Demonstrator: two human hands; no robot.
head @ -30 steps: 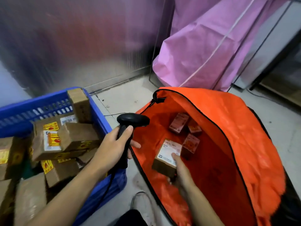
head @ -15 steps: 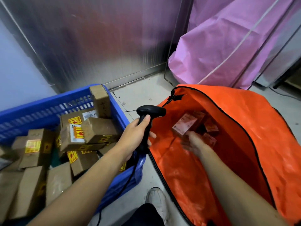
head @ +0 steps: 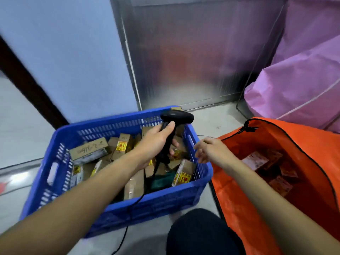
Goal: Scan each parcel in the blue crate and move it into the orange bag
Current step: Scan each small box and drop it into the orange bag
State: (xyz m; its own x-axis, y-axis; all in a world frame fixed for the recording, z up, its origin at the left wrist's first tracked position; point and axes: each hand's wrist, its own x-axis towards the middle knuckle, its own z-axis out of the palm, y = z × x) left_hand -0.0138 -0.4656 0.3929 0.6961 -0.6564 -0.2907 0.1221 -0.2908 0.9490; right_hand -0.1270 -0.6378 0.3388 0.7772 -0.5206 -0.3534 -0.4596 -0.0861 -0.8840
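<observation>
The blue crate [head: 60,137] sits on the floor at centre left, filled with several small cardboard parcels [head: 88,149] bearing yellow and red stickers. My left hand [head: 156,142] grips the handle of a black barcode scanner [head: 177,116] above the crate's far right corner. My right hand [head: 209,150] hovers empty with loosely spread fingers between the crate's right wall and the orange bag [head: 298,137]. The bag lies open on the right, and several parcels [head: 254,160] rest inside it.
A pink covered bundle [head: 301,85] stands at the back right behind the bag. A metal wall panel [head: 193,52] rises behind the crate. My knee in dark trousers [head: 200,232] is at the bottom centre. The scanner's cable [head: 127,230] trails down over the crate's front.
My right hand let go of a parcel inside the orange bag and has come back left, out of the bag toward the crate. The view has swung left; the scanner stays in my left hand.
</observation>
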